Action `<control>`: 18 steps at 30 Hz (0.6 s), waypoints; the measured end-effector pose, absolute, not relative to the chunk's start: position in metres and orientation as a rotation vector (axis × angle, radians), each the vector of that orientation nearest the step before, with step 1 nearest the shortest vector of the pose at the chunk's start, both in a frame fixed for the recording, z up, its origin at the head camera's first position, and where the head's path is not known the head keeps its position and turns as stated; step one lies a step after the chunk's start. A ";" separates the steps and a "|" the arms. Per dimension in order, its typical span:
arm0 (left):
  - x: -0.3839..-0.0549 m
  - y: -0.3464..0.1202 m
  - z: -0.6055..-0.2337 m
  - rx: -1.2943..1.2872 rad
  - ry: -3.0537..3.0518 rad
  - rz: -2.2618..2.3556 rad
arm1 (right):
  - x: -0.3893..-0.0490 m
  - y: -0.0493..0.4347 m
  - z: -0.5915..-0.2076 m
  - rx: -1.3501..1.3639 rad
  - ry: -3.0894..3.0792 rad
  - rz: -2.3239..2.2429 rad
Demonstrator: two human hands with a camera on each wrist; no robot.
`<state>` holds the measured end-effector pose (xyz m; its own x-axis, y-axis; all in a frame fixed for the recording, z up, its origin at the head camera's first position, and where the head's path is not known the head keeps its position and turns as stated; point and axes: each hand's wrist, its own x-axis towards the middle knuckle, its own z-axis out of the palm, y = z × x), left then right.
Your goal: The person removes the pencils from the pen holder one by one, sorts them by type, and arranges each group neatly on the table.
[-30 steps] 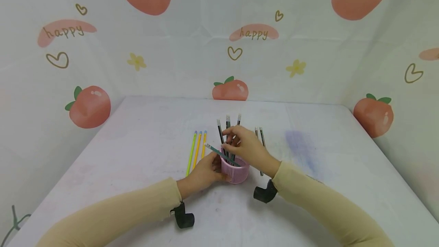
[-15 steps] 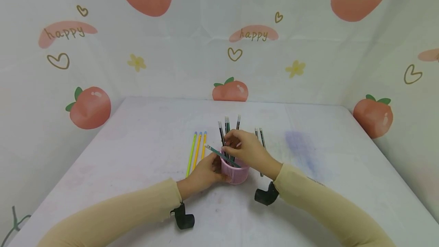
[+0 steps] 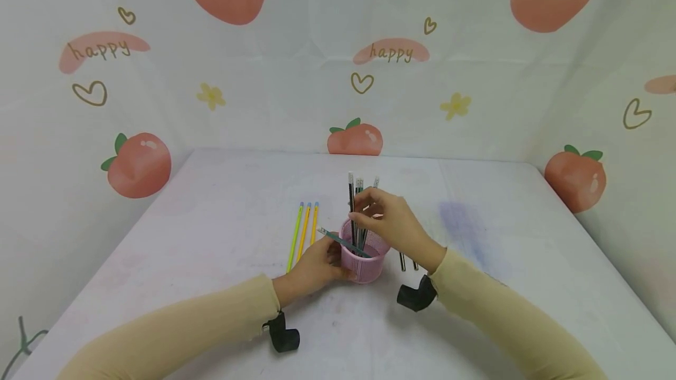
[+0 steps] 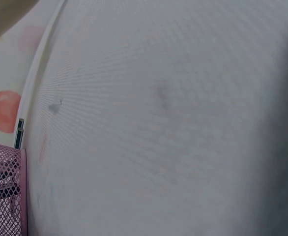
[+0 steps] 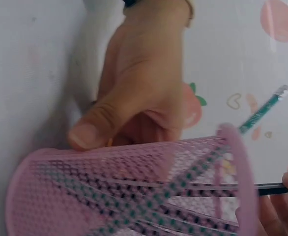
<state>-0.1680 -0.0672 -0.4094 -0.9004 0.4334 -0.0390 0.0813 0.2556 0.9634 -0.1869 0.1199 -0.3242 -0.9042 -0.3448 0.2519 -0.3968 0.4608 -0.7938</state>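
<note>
My left hand (image 3: 314,264) grips the side of a pink mesh pencil cup (image 3: 363,270), which stands upright on the table. In the right wrist view its thumb lies along the mesh wall (image 5: 85,167). Several dark pencils (image 3: 351,192) stand in the cup, eraser ends up. A green pencil (image 3: 331,234) leans far out over the left side of the rim. Above the cup, my right hand (image 3: 391,220) pinches a dark pencil (image 5: 274,188) between thumb and fingers. The left wrist view catches only part of the cup (image 4: 6,196) and pencil tips.
A lime-green pencil (image 3: 293,242) and two yellow pencils (image 3: 304,230) lie side by side left of the cup. Two dark pencils (image 3: 403,261) lie on the right, mostly hidden behind my right hand. A printed cloth (image 3: 280,75) hangs behind the white table (image 3: 237,192).
My right hand has moved right and slightly up, and the upright pencils have shifted right with it. The left hand, the cup and the leaning green pencil have barely moved.
</note>
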 end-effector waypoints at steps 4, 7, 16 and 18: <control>-0.169 -0.068 -0.410 0.460 2.243 1.666 | -0.190 0.126 -0.315 0.664 -2.516 1.571; -0.169 -0.068 -0.409 0.439 2.257 1.648 | -0.192 0.131 -0.307 0.645 -2.429 1.643; -0.168 -0.067 -0.408 0.416 2.269 1.647 | -0.195 0.154 -0.277 0.614 -2.145 1.772; -0.168 -0.066 -0.407 0.404 2.269 1.655 | -0.195 0.162 -0.271 0.600 -2.103 1.776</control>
